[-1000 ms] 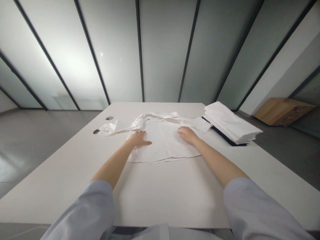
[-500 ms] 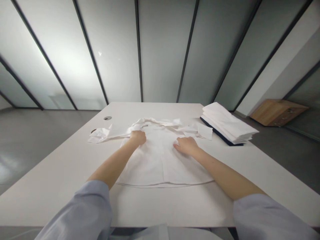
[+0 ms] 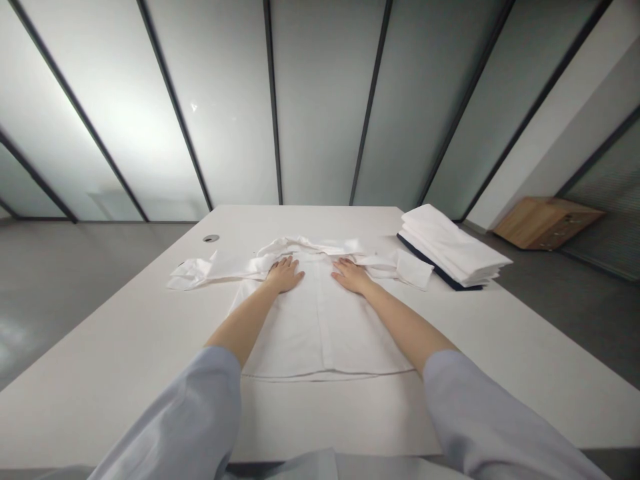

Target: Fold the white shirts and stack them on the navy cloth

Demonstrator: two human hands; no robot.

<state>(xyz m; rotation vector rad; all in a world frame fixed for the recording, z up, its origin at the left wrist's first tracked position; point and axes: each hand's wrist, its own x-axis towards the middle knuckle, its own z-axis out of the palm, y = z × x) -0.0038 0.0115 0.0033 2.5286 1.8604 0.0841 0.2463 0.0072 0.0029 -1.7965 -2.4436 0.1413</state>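
The left hand [image 3: 285, 274] is laid flat on a white garment [image 3: 297, 333], fingers opened out; the right hand [image 3: 351, 276] is placed likewise, a gap being left between the 2. The garment is spread beneath both on the table [image 3: 130, 353]. Folded white cloths [image 3: 450, 243] are stacked to the right of the right hand.

I can't make out any readable lettering, number, brand or sign from here.
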